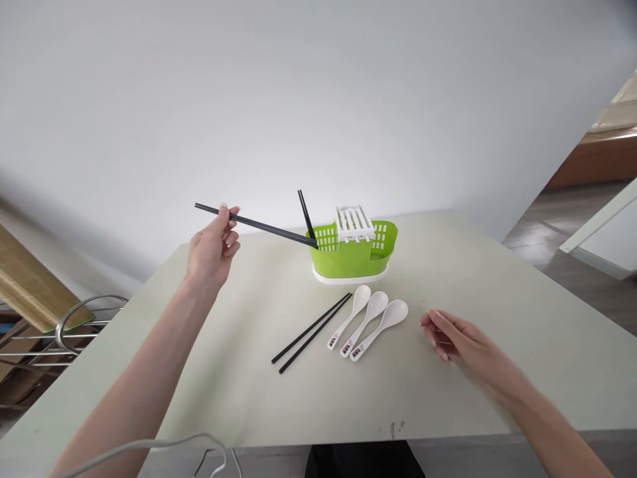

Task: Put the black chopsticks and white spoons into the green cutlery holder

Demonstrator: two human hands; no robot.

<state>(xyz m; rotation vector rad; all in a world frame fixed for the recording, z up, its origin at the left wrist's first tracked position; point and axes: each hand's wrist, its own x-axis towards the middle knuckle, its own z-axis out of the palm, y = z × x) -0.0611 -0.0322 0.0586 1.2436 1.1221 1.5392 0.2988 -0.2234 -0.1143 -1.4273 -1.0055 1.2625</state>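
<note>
My left hand (213, 245) is closed around a pair of dark chopsticks (271, 229), held nearly level. Their far ends meet the left rim of a green utensil holder (348, 260) with a white base and a white slatted top piece (355, 223). Another pair of black chopsticks (306, 214) leans upright in the holder's left compartment. In front of it, two black chopsticks (312, 332) lie on the table beside three white spoons (374, 322) with printed handles. To the right of the spoons, my right hand (455, 337) hovers with curled fingers, nothing visible in them.
The pale table (249, 405) runs back to a white wall (298, 99). A metal wire rack (70, 332) and a wooden board (34, 279) stand off its left side. A white cable (189, 438) crosses the front left edge.
</note>
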